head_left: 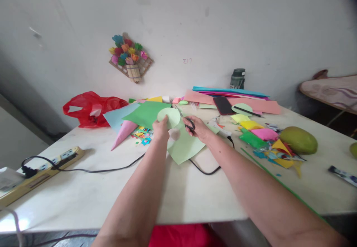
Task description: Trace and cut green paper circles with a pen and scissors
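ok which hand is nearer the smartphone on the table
Right. The right hand, holding the scissors, is left of the smartphone and closer to the wearer; the left hand, pinching the pale green paper circle, is farther left.

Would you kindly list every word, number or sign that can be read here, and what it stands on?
"217", handwritten in red on the pale, plain wall; the first character may be a Z.
Too small or blurred to read: white marking on the dark green cylindrical bottle, any print on the slim white-and-blue item.
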`<control>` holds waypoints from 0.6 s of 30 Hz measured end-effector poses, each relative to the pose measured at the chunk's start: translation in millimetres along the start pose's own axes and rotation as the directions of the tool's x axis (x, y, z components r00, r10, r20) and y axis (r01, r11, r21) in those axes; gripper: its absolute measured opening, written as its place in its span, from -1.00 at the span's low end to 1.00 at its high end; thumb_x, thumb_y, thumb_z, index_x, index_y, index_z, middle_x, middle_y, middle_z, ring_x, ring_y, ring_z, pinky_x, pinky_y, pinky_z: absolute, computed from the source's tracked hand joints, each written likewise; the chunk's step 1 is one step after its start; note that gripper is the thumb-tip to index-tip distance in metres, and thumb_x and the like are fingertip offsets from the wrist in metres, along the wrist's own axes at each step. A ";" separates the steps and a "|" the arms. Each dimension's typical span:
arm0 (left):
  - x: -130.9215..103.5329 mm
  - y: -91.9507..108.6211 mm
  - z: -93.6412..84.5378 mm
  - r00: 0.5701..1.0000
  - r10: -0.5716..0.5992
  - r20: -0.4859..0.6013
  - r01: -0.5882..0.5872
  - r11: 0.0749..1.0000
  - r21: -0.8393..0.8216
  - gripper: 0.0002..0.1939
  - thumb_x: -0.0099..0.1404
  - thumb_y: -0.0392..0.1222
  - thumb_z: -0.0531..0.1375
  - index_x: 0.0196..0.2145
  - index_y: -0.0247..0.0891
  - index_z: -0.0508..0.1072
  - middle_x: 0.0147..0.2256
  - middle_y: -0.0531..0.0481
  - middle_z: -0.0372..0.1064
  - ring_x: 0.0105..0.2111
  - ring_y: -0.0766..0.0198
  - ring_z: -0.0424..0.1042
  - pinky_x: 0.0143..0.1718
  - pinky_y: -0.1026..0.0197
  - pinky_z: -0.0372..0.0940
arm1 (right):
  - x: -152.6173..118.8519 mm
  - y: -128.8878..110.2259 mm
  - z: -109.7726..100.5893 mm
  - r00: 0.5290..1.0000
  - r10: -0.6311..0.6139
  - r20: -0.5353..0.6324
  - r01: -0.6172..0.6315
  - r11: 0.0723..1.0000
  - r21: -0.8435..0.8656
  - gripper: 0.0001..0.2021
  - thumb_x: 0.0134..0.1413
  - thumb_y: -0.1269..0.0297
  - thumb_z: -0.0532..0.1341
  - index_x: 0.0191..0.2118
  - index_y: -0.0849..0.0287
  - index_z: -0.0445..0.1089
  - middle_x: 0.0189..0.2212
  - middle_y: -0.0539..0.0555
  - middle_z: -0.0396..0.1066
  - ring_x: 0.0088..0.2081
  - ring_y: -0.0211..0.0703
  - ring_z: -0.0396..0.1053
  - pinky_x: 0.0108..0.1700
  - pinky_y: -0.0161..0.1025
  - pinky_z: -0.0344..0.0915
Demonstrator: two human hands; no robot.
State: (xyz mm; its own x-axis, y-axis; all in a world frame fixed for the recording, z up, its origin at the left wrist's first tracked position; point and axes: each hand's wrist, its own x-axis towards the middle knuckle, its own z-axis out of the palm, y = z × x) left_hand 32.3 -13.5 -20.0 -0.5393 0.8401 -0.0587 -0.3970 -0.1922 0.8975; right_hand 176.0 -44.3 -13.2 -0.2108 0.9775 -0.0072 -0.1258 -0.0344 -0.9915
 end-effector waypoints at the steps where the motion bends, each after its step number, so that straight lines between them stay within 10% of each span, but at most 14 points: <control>1: -0.2 0.5 0.1 1.000 0.002 -0.005 -0.002 1.000 -0.008 -0.81 0.00 -0.31 0.25 -0.36 -0.33 0.39 -0.44 -0.05 0.38 -0.42 0.22 0.43 -0.44 0.21 0.32 | 0.5 0.2 -0.1 1.000 0.001 -0.002 -0.001 1.000 -0.002 -0.72 -0.10 0.13 0.24 -0.26 0.12 0.23 -0.73 -0.16 0.20 -0.75 -0.45 0.09 -0.72 -0.49 -0.02; 18: 2.9 2.8 -3.9 0.999 -0.003 -0.041 0.001 0.999 -0.046 -0.78 -0.04 -0.29 0.28 -0.38 -0.29 0.37 -0.46 -0.02 0.38 -0.36 0.20 0.44 -0.39 0.21 0.32 | -1.3 -3.1 2.7 1.000 -0.004 -0.012 0.004 1.000 -0.025 -0.71 -0.16 0.26 0.26 -0.26 0.14 0.23 -0.69 -0.18 0.18 -0.75 -0.48 0.04 -0.74 -0.48 -0.07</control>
State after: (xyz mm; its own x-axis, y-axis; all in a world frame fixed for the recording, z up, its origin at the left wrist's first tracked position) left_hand 26.7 -13.5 -19.4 -0.5680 0.8192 -0.0789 -0.4316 -0.2148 0.8761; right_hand 174.0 -46.1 -9.8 -0.1983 0.9801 -0.0045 -0.1022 -0.0252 -0.9944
